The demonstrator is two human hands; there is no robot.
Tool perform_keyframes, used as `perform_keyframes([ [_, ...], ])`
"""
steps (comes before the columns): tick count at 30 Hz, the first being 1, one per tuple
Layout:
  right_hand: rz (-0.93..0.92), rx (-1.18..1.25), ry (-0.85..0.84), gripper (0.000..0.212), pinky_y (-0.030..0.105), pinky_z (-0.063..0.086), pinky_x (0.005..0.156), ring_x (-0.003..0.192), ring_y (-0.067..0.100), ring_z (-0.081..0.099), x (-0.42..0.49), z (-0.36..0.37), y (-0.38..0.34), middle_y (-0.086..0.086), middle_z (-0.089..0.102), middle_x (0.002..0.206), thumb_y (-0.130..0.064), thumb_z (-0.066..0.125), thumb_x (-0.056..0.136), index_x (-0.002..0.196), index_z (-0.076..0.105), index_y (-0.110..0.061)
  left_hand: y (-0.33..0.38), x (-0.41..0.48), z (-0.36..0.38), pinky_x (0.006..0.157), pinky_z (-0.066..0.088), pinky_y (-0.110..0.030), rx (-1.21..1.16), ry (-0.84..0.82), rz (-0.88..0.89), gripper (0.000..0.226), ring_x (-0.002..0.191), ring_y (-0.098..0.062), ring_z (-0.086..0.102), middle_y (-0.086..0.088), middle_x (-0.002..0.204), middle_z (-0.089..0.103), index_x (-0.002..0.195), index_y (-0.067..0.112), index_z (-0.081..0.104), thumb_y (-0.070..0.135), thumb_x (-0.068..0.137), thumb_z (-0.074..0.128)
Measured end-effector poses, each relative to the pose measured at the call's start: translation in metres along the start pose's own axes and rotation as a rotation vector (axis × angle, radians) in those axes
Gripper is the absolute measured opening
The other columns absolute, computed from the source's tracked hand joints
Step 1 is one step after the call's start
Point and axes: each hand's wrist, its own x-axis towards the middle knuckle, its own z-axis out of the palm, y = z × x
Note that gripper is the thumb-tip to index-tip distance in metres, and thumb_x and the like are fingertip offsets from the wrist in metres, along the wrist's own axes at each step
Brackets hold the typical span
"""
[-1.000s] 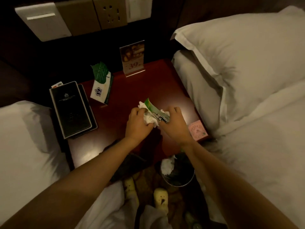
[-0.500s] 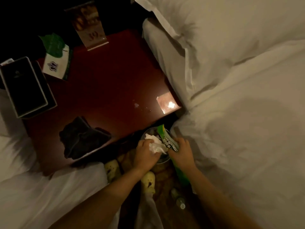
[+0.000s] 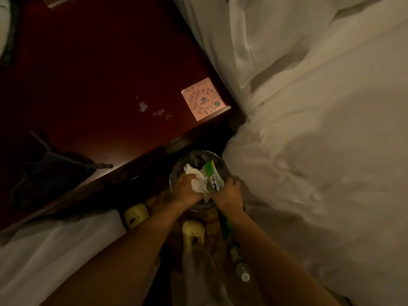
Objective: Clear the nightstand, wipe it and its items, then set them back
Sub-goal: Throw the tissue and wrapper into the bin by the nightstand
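Both hands are closed on rubbish over the round waste bin (image 3: 176,171): the left hand (image 3: 186,192) grips a crumpled white tissue (image 3: 197,180), and the right hand (image 3: 228,192) grips a green and white wrapper (image 3: 213,180) that stands up out of its fingers. The two hands touch at the knuckles and sit just inside the bin's near rim, with the tissue and wrapper above its opening.

The bin stands on the floor in a tight gap, its far rim just under the front edge of the dark red nightstand (image 3: 99,74) and its right side against the hanging white bedding (image 3: 309,151). On the nightstand top, a pink square card (image 3: 203,99) lies at the front right corner, almost at the edge, with a few wet spots (image 3: 152,109) just left of it. A dark cloth (image 3: 50,171) lies at the front left, one tip reaching the front edge. The middle of the top is bare. Two yellow slippers (image 3: 193,236) and a plastic bottle (image 3: 241,268) crowd the floor below the bin.
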Motion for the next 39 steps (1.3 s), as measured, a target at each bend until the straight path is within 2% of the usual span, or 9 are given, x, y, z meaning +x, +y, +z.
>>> perform_keyframes([
  [5,0.007,0.012,-0.041,0.071,0.042,0.039,0.102,0.125,0.040,0.040,0.044,0.033,0.005,0.022,0.035,0.136,-0.038,0.067,0.080,0.134,0.036,-0.003,-0.022,0.040,0.009,0.114,0.029,-0.031,0.085,-0.034,0.003,0.072,0.144,-0.029,0.024,-0.011,0.157,0.019,0.145,0.015,0.032,0.013,0.081,0.066],
  [10,-0.023,0.028,-0.104,0.084,0.043,0.032,0.107,0.132,0.042,0.031,0.069,0.061,-0.003,0.021,0.025,0.145,-0.037,0.066,0.082,0.146,0.018,-0.011,-0.044,0.057,0.005,0.115,0.029,-0.039,0.144,0.016,-0.025,0.065,0.141,-0.033,0.026,-0.014,0.154,0.026,0.142,0.019,0.038,0.030,0.083,0.063],
  [15,-0.058,-0.081,-0.127,0.089,0.049,0.034,0.106,0.136,0.043,0.025,0.068,0.064,-0.012,0.017,0.015,0.152,-0.041,0.064,0.083,0.149,0.010,-0.017,-0.055,0.055,-0.012,0.112,0.031,-0.040,0.187,0.035,-0.022,0.077,0.138,-0.034,0.027,-0.013,0.150,0.029,0.145,0.019,0.030,0.028,0.078,0.066],
  [26,-0.116,-0.204,-0.138,0.079,0.049,0.030,0.109,0.137,0.042,0.024,0.032,0.010,-0.036,0.019,0.018,0.151,-0.045,0.059,0.085,0.147,0.018,-0.016,-0.019,0.014,-0.039,0.111,0.033,-0.047,0.256,0.004,0.017,0.079,0.139,-0.031,0.023,-0.007,0.152,0.025,0.148,0.022,0.020,0.031,0.082,0.063],
  [32,-0.144,-0.285,-0.151,0.081,0.049,0.033,0.111,0.137,0.039,0.027,-0.011,-0.038,-0.051,0.019,0.025,0.148,-0.049,0.059,0.084,0.146,0.021,-0.014,0.005,-0.036,-0.071,0.111,0.032,-0.045,0.276,-0.023,-0.004,0.070,0.136,-0.029,0.031,-0.010,0.144,0.039,0.144,0.020,0.030,0.030,0.082,0.062],
  [39,-0.255,-0.438,-0.112,0.077,0.047,0.036,0.109,0.133,0.034,0.035,-0.072,-0.106,-0.105,0.015,0.035,0.143,-0.055,0.055,0.084,0.144,0.024,-0.018,0.050,-0.101,-0.125,0.112,0.032,-0.043,0.224,0.014,0.004,0.070,0.139,-0.030,0.024,-0.011,0.148,0.031,0.146,0.019,0.025,0.032,0.086,0.059],
])
